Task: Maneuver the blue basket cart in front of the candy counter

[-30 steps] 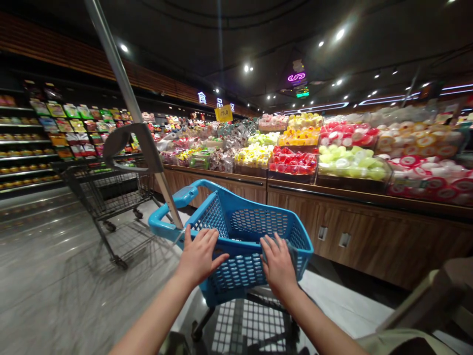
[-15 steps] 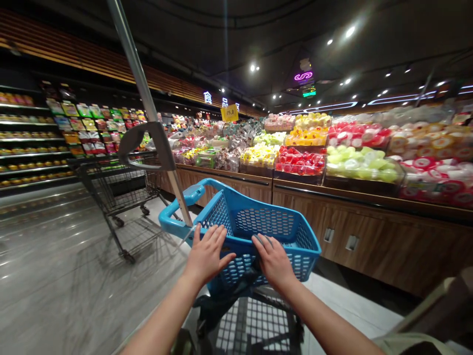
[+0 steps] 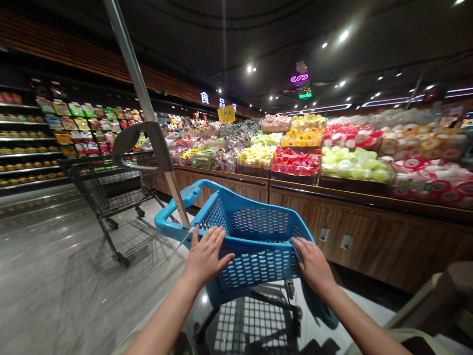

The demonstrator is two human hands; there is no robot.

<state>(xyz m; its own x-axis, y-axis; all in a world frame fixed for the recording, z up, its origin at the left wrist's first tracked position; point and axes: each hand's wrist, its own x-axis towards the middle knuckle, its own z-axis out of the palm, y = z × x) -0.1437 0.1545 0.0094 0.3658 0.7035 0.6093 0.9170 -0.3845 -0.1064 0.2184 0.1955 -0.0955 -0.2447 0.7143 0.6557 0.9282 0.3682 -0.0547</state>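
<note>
A blue plastic shopping cart (image 3: pixel 258 264) with perforated basket walls stands in front of me. My left hand (image 3: pixel 207 254) lies on the near rim towards the handle end, fingers stretched out and thumb apart. At the basket's right corner, my right hand (image 3: pixel 314 261) presses a dark grey-blue cloth (image 3: pixel 320 305) over the rim. Most of that cloth hangs down outside the basket, below the hand. A grey pole with a looped grey holder (image 3: pixel 158 148) rises from the cart's left end, beside the blue handle (image 3: pixel 172 209).
A dark wire shopping cart (image 3: pixel 116 187) stands on the left. Behind the blue cart runs a wooden display counter (image 3: pixel 377 236) stacked with packaged sweets and colourful jelly cups (image 3: pixel 354 165). Stocked shelves (image 3: pixel 27 140) line the far left wall. Grey floor (image 3: pixel 55 276) stretches at left.
My right hand has slid right along the near rim with the cloth, from mid-rim to the corner. The left hand stays at the same spot on the rim. The view has shifted slightly.
</note>
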